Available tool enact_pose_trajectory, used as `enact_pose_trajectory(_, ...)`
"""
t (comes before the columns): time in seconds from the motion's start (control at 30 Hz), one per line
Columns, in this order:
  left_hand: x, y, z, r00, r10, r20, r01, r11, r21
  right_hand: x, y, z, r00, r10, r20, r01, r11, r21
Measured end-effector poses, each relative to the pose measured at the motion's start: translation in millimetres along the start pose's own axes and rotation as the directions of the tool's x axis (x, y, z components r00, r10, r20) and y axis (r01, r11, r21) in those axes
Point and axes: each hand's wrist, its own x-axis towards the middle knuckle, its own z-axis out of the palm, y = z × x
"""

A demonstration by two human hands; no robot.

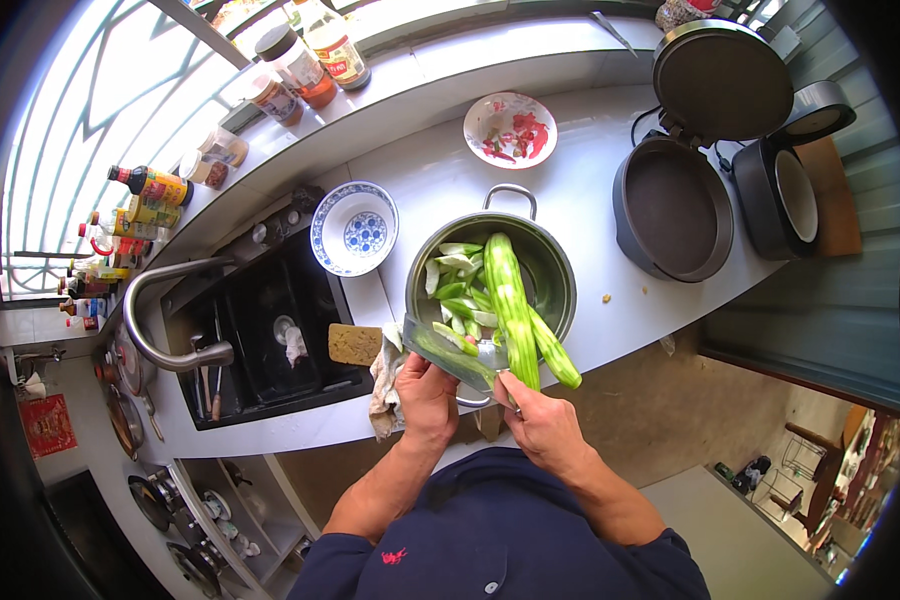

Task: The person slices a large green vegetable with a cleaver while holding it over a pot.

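My right hand (pixel 544 420) grips the handle of a kitchen cleaver (pixel 450 358), its broad blade slanting over the near rim of a steel pot (pixel 566 300). Behind the blade, the fingers of my left hand (pixel 429 401) curl around a peeled luffa piece (pixel 454 337); the blade hides most of that grip. Cut luffa chunks (pixel 457 289) are heaped in the pot's left side. A long peeled luffa (pixel 511 300) leans across the pot, and a second luffa (pixel 553 349) beside it sticks out over the near rim.
A blue-patterned bowl (pixel 355 229) stands left of the pot, near a black sink (pixel 259 315) with a curved faucet (pixel 139 307). A cloth (pixel 386 386) hangs over the counter edge. Behind is a bowl with red pieces (pixel 510 131); an open electric pan (pixel 673 210) sits right.
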Motion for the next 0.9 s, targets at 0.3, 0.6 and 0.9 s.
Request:
enact_pose_trajectory(0.3, 4.5, 2.3, -6.5, 0.994, -0.111, -0.024, 0.111, 0.994, -0.002, 15.6, -5.1, 3.6, 1.000, -0.029, -0.002, 0.029, 0.999, 0.022)
enact_pose_trajectory(0.6, 2.8, 9.3, -3.8, 0.981, -0.194, -0.026, 0.195, 0.980, 0.026, 2.2, 7.0, 4.9, 0.999, -0.033, -0.008, 0.033, 0.999, -0.019)
enact_pose_trajectory(0.9, 3.3, 12.0, -0.2, 0.983, -0.180, -0.026, 0.182, 0.970, 0.160, 22.1, -6.1, 3.8, 0.999, -0.034, -0.021, 0.035, 0.999, 0.026)
